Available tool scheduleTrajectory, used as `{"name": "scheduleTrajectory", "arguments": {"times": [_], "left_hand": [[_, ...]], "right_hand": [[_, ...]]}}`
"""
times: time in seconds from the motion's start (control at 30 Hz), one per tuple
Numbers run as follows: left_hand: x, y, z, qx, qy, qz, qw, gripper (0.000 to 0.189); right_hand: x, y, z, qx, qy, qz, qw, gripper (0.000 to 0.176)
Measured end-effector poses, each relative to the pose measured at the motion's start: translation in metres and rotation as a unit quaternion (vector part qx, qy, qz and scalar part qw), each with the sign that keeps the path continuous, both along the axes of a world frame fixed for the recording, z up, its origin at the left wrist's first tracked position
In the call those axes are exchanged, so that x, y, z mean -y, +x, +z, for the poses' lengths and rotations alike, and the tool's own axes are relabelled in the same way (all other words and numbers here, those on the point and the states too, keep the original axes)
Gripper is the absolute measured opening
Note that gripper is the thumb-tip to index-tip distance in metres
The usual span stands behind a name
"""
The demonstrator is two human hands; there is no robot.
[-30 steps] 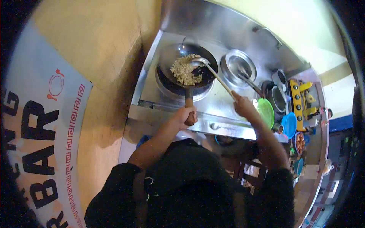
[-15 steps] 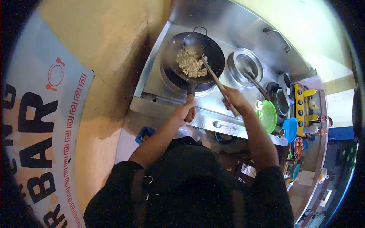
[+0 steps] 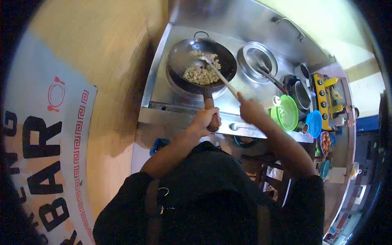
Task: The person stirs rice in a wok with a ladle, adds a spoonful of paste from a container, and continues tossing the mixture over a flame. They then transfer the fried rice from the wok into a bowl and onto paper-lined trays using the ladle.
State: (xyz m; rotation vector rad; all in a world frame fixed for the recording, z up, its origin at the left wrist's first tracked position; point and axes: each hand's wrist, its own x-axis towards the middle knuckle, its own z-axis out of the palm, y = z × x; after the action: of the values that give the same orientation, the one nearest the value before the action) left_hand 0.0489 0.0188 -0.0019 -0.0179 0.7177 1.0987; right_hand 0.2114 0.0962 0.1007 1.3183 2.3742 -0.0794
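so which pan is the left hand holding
The leftmost, the dark wok with chopped food: the left hand grips its handle; no hand touches the pans farther right.

Steel cooktop (image 3: 245,87) carries 1 metal basin (image 3: 243,65) and 1 green basket (image 3: 292,117)

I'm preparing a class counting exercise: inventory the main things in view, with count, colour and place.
Wok: one, dark, left on the steel counter
Chopped food: one heap, brown, in the wok
Ladle: one, metallic, head in the wok
Metal pan: one, silver, right of the wok
Long-handled utensil: one, dark handle, in the metal pan
Green bowl: one, green, right of the right hand
Blue bowl: one, blue, right of the green bowl
Pots: count unclear, dark, above the green bowl
Knobbed panel: one, yellow, far right
Banner: one, white with black lettering, left side
Sleeves: two, black, bottom
Left hand: one, bare, on the wok's handle
Right hand: one, bare, on the ladle
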Motion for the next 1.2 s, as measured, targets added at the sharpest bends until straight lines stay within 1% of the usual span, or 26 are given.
{"name": "scheduleTrajectory", "arguments": {"times": [0.03, 0.07, 0.1, 0.13, 0.23, 0.27, 0.3, 0.33, 0.37, 0.47, 0.53, 0.6, 0.67, 0.73, 0.8, 0.83, 0.87, 0.9, 0.93, 1.0, 1.03, 1.07, 1.1, 1.13, 1.17, 1.2], "left_hand": [[0.001, 0.007, 0.004, -0.002, -0.007, -0.001, 1.000, 0.011], [-0.001, 0.009, 0.007, -0.005, -0.011, 0.002, 1.000, 0.011], [-0.007, 0.005, 0.005, -0.009, -0.006, 0.001, 1.000, 0.011], [-0.010, 0.000, -0.003, -0.026, 0.002, 0.005, 1.000, 0.011], [-0.012, -0.006, -0.027, -0.028, -0.001, -0.003, 1.000, 0.011], [-0.013, -0.008, -0.033, -0.015, -0.011, -0.011, 1.000, 0.011], [-0.015, -0.010, -0.039, -0.016, -0.010, -0.011, 1.000, 0.011], [-0.015, -0.010, -0.045, -0.023, 0.001, -0.006, 1.000, 0.011], [-0.013, -0.011, -0.051, -0.028, 0.012, 0.000, 1.000, 0.011], [-0.013, -0.016, -0.060, -0.022, 0.022, -0.006, 0.999, 0.011], [-0.009, -0.019, -0.060, -0.023, 0.040, -0.016, 0.999, 0.011], [-0.012, -0.024, -0.056, -0.024, 0.058, -0.020, 0.998, 0.012], [-0.010, -0.028, -0.046, -0.084, 0.022, -0.041, 0.995, 0.013], [0.003, -0.011, -0.011, -0.060, 0.035, -0.017, 0.997, 0.013], [0.002, 0.003, 0.000, -0.040, 0.048, -0.010, 0.998, 0.014], [0.003, 0.010, -0.005, -0.038, 0.031, -0.001, 0.999, 0.015], [-0.003, 0.012, -0.009, -0.039, 0.020, 0.009, 0.999, 0.016], [-0.009, 0.008, -0.029, -0.039, 0.033, 0.001, 0.999, 0.016], [-0.009, 0.005, -0.030, -0.038, 0.032, -0.003, 0.999, 0.016], [-0.009, 0.003, -0.028, -0.056, 0.057, 0.021, 0.997, 0.016], [-0.011, 0.002, -0.034, -0.053, 0.024, 0.019, 0.998, 0.016], [-0.011, -0.001, -0.036, -0.053, 0.025, 0.020, 0.998, 0.016], [-0.010, -0.005, -0.038, -0.037, 0.031, -0.001, 0.999, 0.015], [-0.010, -0.008, -0.040, -0.019, 0.038, -0.021, 0.999, 0.015], [-0.009, -0.009, -0.043, -0.019, 0.037, -0.018, 0.999, 0.015], [-0.008, -0.010, -0.047, -0.024, 0.042, -0.010, 0.999, 0.014]], "right_hand": [[-0.017, 0.009, -0.004, -0.140, -0.026, -0.023, 0.990, 0.049], [-0.019, 0.007, 0.006, -0.275, -0.037, 0.013, 0.961, 0.046], [-0.018, 0.007, 0.019, -0.311, -0.165, -0.137, 0.926, 0.047], [-0.004, -0.003, 0.053, -0.333, -0.288, -0.284, 0.852, 0.048], [0.012, 0.006, 0.078, -0.308, -0.330, -0.285, 0.845, 0.050], [0.015, 0.016, 0.064, -0.310, -0.330, -0.284, 0.845, 0.050], [0.017, 0.032, 0.037, -0.265, -0.204, -0.127, 0.934, 0.052], [0.021, 0.033, 0.030, -0.205, -0.069, 0.036, 0.976, 0.055], [0.020, 0.030, 0.023, -0.114, -0.045, 0.020, 0.992, 0.057], [-0.004, -0.002, -0.021, -0.136, 0.011, -0.036, 0.990, 0.059], [-0.017, -0.034, -0.053, -0.175, 0.000, -0.055, 0.983, 0.059], [0.015, -0.040, -0.042, -0.141, 0.000, 0.029, 0.990, 0.060], [0.053, -0.029, 0.005, -0.081, -0.072, -0.007, 0.994, 0.063], [0.052, -0.002, -0.003, -0.044, -0.040, -0.031, 0.998, 0.065], [0.012, 0.025, -0.014, -0.031, -0.020, -0.005, 0.999, 0.063], [0.003, 0.030, 0.005, -0.184, -0.066, -0.061, 0.979, 0.061], [0.001, 0.033, 0.011, -0.332, -0.018, 0.031, 0.943, 0.060], [-0.002, 0.037, 0.022, -0.332, -0.158, -0.112, 0.923, 0.056], [0.010, 0.026, 0.063, -0.317, -0.296, -0.254, 0.865, 0.053], [0.017, 0.029, 0.086, -0.302, -0.325, -0.266, 0.856, 0.053], [0.018, 0.029, 0.090, -0.289, -0.352, -0.271, 0.848, 0.054], [0.018, 0.036, 0.076, -0.289, -0.352, -0.269, 0.848, 0.054], [0.018, 0.049, 0.049, -0.235, -0.219, -0.126, 0.939, 0.055], [0.017, 0.055, 0.034, -0.168, -0.075, 0.026, 0.983, 0.057], [0.016, 0.044, 0.033, -0.093, -0.056, -0.004, 0.994, 0.059], [0.006, 0.035, 0.015, -0.093, -0.057, -0.002, 0.994, 0.059]]}}
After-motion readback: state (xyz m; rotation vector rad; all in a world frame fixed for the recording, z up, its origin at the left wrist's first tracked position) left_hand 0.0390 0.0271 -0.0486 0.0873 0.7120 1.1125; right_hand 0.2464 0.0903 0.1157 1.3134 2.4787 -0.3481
